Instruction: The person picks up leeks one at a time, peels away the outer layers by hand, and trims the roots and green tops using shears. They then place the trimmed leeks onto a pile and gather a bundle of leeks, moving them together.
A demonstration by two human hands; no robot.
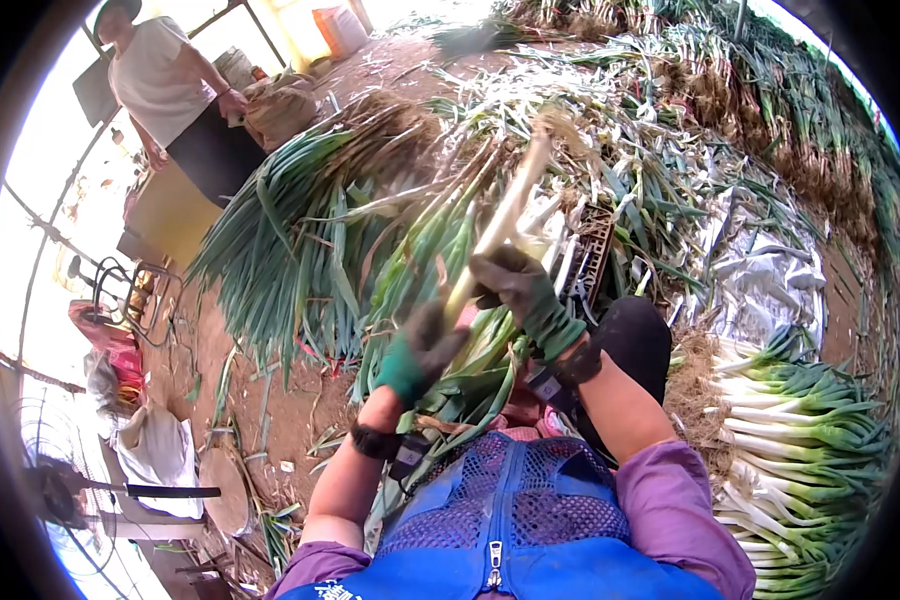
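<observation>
My right hand (525,290), in a dark green work glove, is closed around a long green onion (515,195). The onion is tilted, its pale stalk and brown roots pointing up and away from me. Beside its lower end is my left hand (425,350), gloved the same way and blurred by motion, with fingers that look stretched apart. Loose green leaves (480,375) lie under both hands, across my lap. Just ahead, a heap of untrimmed green onions (310,240) spreads to the left, roots turned away from me.
Trimmed white-stalked onions (790,430) lie in rows at my right, near a crumpled white sheet (770,280). A brown slotted crate (592,250) is partly buried in leaf scraps. More bundles (770,100) line the back right. Another person (175,90) stands far left; a fan (60,490) is at lower left.
</observation>
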